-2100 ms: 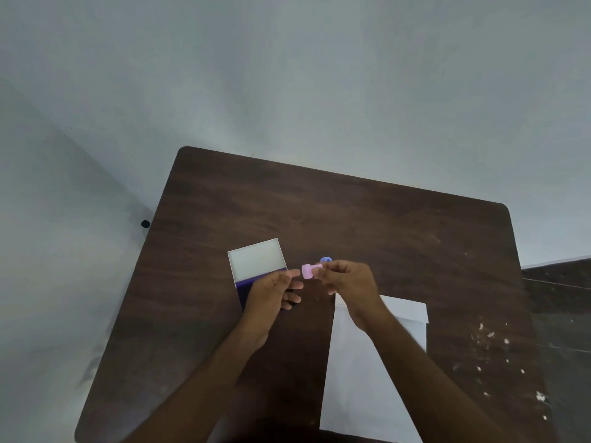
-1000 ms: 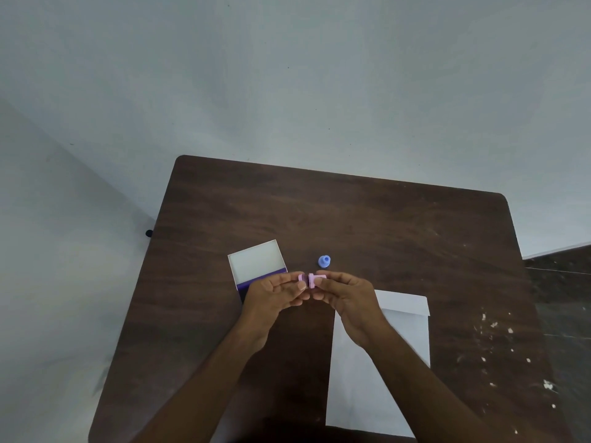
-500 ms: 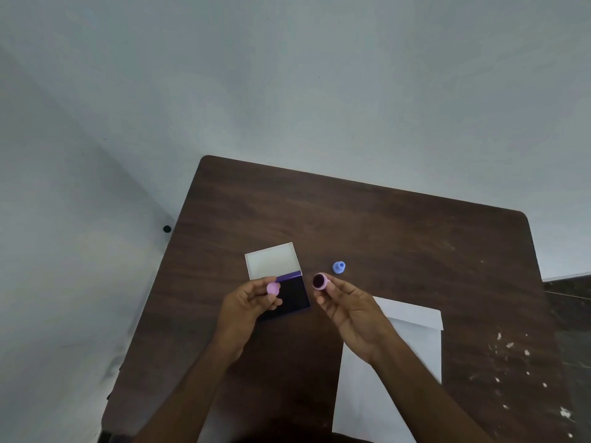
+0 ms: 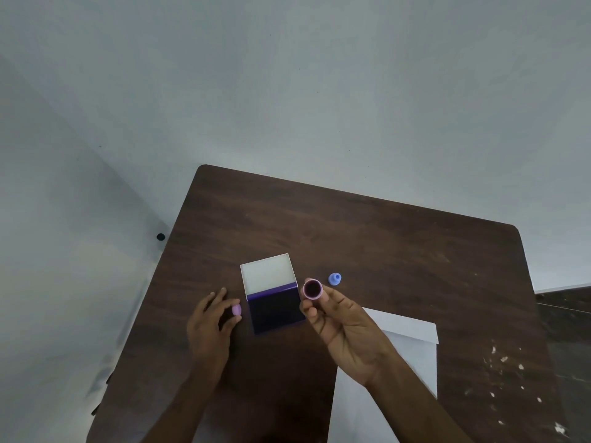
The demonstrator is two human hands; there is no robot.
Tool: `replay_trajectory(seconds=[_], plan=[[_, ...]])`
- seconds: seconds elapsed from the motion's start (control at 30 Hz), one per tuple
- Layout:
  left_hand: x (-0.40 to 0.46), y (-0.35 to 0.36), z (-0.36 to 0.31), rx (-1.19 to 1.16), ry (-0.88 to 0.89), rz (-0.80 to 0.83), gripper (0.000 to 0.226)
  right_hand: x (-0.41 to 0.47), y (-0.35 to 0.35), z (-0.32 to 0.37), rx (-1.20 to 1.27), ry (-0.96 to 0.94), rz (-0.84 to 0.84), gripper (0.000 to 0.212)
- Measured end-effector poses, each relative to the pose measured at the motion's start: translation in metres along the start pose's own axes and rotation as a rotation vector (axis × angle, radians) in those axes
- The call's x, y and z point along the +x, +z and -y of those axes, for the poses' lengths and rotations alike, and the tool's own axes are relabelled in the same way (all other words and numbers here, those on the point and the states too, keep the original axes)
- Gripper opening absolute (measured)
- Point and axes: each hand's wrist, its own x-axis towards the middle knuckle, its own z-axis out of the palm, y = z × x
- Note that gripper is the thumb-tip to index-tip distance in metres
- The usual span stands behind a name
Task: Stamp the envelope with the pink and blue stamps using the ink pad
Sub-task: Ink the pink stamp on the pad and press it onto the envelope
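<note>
1. Right hand [image 4: 343,327] fingertips [image 4: 311,312] pinching the pink stamp [image 4: 312,289] — dark round face tipped up, likely for a look before inking.
2. Left hand [image 4: 208,327] fingers bent a little round the pink cap [image 4: 236,310], down low by the table [image 4: 351,225] — probably parking it.
3. Ink pad [image 4: 275,310] open between both hands, lid [image 4: 268,274] flipped back.
4. Blue stamp [image 4: 334,279] standing just past the pink one.
5. Envelope [image 4: 403,343] white, no marks seen, partly under the right arm.
</note>
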Motion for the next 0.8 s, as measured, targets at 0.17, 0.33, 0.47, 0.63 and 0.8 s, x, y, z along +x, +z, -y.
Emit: replay_trajectory(seconds=[0.17,0.33,0.47,0.63,0.8], plan=[[0.001,-0.001,0.008,0.026,-0.017,-0.03,0.04,-0.001,0.004,0.0,0.002,0.003,0.003,0.031],[-0.003,-0.013,-0.009,-0.035,-0.053,0.001,0.042,0.0,0.004,-0.003,0.017,0.023,0.013,0.035],[-0.022,-0.049,-0.077,-0.298,0.037,0.005,0.031,0.001,0.002,-0.008,0.029,0.038,0.025,0.043],[-0.045,-0.082,-0.148,-0.377,0.316,0.029,0.058,0.002,0.001,-0.015,0.07,0.046,0.034,0.034],[-0.049,-0.08,-0.162,-0.369,0.175,0.029,0.051,0.001,0.001,-0.02,0.052,0.036,0.014,0.029]])
